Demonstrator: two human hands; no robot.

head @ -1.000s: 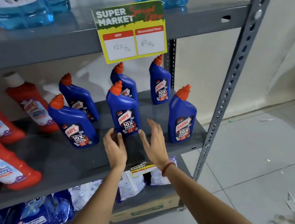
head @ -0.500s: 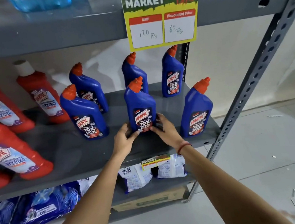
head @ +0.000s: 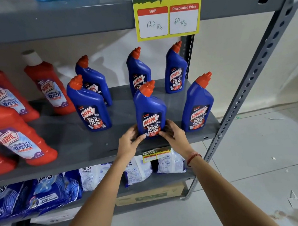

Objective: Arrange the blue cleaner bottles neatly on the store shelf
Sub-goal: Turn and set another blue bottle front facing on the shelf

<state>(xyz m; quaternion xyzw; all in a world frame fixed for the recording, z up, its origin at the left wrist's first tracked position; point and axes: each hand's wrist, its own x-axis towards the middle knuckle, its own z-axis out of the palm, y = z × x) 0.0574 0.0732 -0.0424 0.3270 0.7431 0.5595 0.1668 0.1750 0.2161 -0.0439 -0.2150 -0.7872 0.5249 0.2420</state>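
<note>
Both hands (head: 129, 143) (head: 174, 137) gripping Harpic "10X Total Clean" bottle (head: 149, 111), "Super Market" sign (head: 167, 7)

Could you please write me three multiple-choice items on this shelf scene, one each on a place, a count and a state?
1. Where does the bottle that the hands touch stand?
A. front row, middle
B. back row, left
C. top shelf

2. How many blue cleaner bottles are on this shelf?
A. four
B. six
C. eight

3. How do the hands meet that bottle?
A. one lifts it by the cap
B. both cup its base
C. neither touches it

Answers:
1 A: the middle front bottle stands between the front left bottle and the front right bottle.
2 B: three stand in front, three behind.
3 B: the left hand and right hand press its lower sides while it stands upright on the shelf.
</note>
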